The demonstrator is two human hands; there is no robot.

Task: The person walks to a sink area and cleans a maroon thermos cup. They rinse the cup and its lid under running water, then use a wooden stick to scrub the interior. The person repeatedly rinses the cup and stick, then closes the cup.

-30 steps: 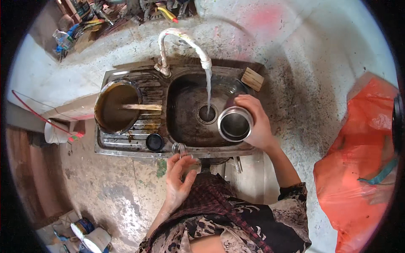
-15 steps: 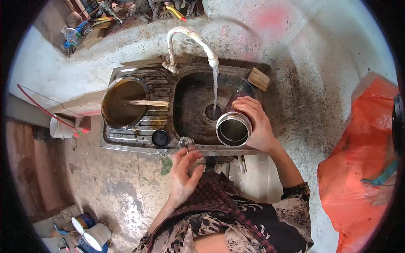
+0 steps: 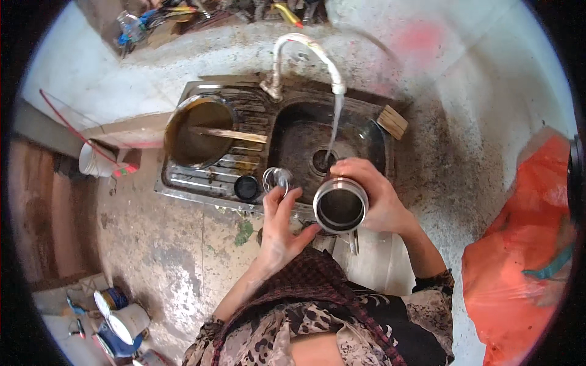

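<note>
My right hand (image 3: 381,198) grips a dark, maroon-looking thermos flask (image 3: 340,206) around its side, over the sink's near edge. The flask's steel mouth faces up toward me; what lies deep inside is too dark to tell. My left hand (image 3: 281,232) has its fingers stretched out and its thumb apart, the thumb near the flask's rim. Just beyond its fingertips a small clear, ring-shaped piece (image 3: 278,179) rests at the sink's front edge; whether a fingertip touches it I cannot tell. Beside that piece sits a round black cap (image 3: 246,188).
Water runs from the curved white faucet (image 3: 305,46) into the steel sink (image 3: 299,137). A bucket of brown liquid (image 3: 201,131) with a wooden stick (image 3: 235,135) across it stands on the drainboard. A wooden block (image 3: 392,122) lies at the sink's far right corner. Orange plastic sheeting (image 3: 513,256) hangs at right.
The flask has come closer to me, off the basin. My left thumb has spread toward its rim. The clear piece sits farther back relative to the black cap. The view has shifted.
</note>
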